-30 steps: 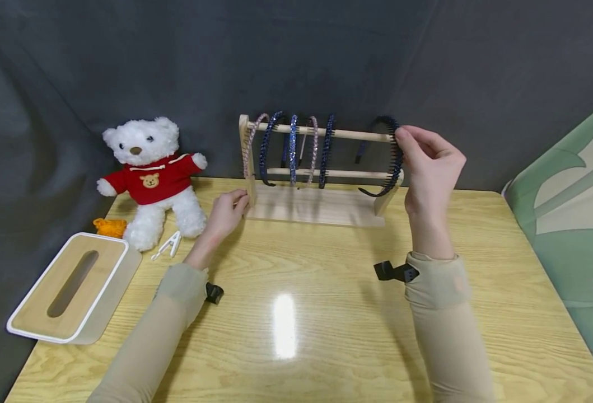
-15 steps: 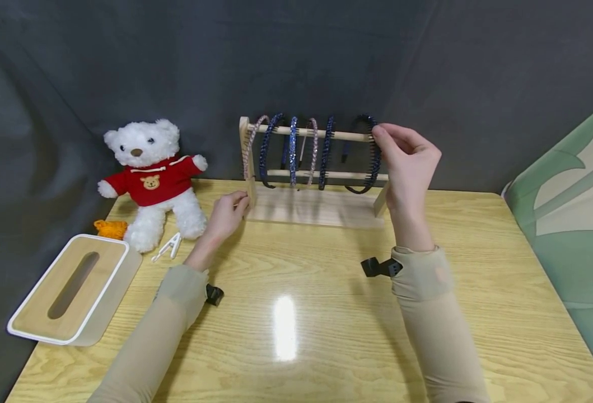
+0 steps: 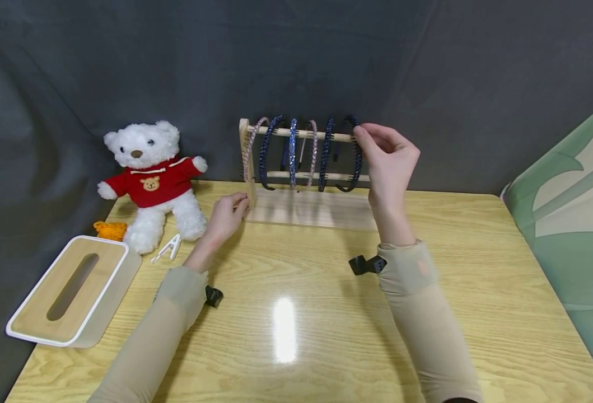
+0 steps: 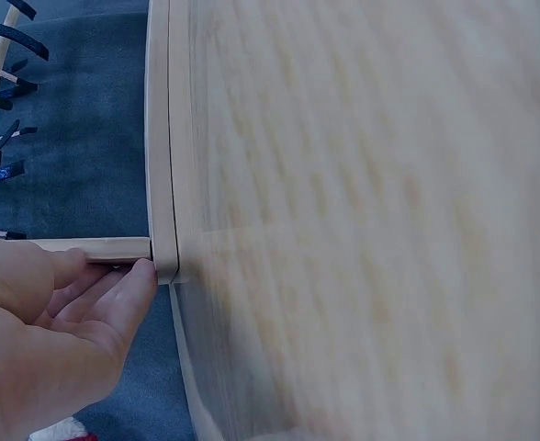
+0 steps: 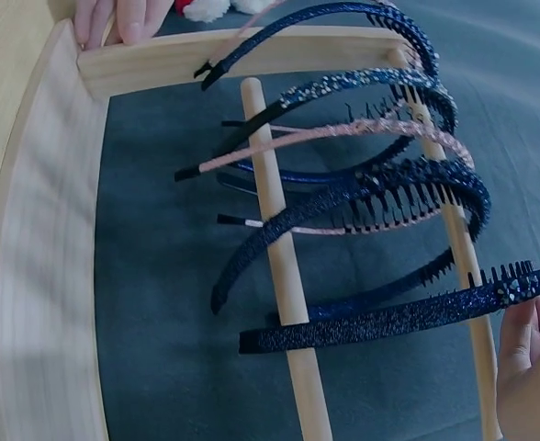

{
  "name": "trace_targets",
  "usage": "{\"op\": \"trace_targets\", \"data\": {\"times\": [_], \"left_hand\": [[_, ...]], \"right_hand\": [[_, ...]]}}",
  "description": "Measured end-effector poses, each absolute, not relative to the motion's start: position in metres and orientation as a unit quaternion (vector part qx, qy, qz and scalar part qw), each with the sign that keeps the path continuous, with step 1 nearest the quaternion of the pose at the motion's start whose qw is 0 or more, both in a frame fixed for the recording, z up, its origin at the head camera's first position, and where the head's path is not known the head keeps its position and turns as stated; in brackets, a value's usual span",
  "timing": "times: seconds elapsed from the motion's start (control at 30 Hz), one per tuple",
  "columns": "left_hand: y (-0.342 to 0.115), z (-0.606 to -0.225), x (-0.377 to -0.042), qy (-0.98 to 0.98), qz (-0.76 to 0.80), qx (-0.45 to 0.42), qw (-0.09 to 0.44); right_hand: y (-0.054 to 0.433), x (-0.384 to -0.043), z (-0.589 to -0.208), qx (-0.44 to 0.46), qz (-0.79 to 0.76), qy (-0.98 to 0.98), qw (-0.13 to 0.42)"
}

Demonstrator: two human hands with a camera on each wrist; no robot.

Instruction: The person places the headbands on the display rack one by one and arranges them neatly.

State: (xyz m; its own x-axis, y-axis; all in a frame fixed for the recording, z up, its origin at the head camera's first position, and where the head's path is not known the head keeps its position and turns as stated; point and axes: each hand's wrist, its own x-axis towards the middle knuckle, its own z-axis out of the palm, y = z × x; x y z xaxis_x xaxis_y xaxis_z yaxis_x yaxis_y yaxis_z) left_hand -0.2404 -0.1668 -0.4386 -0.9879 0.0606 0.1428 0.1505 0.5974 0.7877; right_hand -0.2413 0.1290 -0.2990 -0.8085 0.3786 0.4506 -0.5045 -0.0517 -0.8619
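Note:
My right hand [image 3: 391,159] pinches a dark blue toothed headband [image 3: 358,159] by its top. That headband loops round the bars of a wooden headband rack [image 3: 311,208], at the right end of the row. In the right wrist view the same headband [image 5: 380,322] lies across both bars. Low at the rack's left end, my left hand [image 3: 227,215] holds the upright; in the left wrist view its thumb and fingers lie on either side of the wood [image 4: 114,248]. Several other headbands, pink [image 3: 313,151] and blue [image 3: 293,151], hang to the left. My right hand hides the rack's right upright.
A white teddy bear [image 3: 151,179] in a red top sits at the left. Near it are a white A-shaped clip [image 3: 167,248], an orange item [image 3: 110,230] and a wood-topped tissue box [image 3: 34,313]. A dark curtain [image 3: 296,56] hangs behind the table [image 3: 326,313].
My right hand has slid the dark blue headband leftward along the bars, closer to the other headbands. The left hand keeps its place on the rack.

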Motion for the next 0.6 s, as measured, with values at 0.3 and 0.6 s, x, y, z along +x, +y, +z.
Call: {"op": "trace_targets", "data": {"times": [0.3, 0.6], "left_hand": [[-0.168, -0.439, -0.241, -0.894, -0.44, -0.058, 0.05], [-0.168, -0.44, -0.241, -0.894, -0.44, -0.061, 0.052]], "right_hand": [[0.119, -0.245, -0.307, 0.038, 0.715, -0.624, 0.312], [0.115, -0.247, -0.313, 0.034, 0.714, -0.621, 0.321]]}}
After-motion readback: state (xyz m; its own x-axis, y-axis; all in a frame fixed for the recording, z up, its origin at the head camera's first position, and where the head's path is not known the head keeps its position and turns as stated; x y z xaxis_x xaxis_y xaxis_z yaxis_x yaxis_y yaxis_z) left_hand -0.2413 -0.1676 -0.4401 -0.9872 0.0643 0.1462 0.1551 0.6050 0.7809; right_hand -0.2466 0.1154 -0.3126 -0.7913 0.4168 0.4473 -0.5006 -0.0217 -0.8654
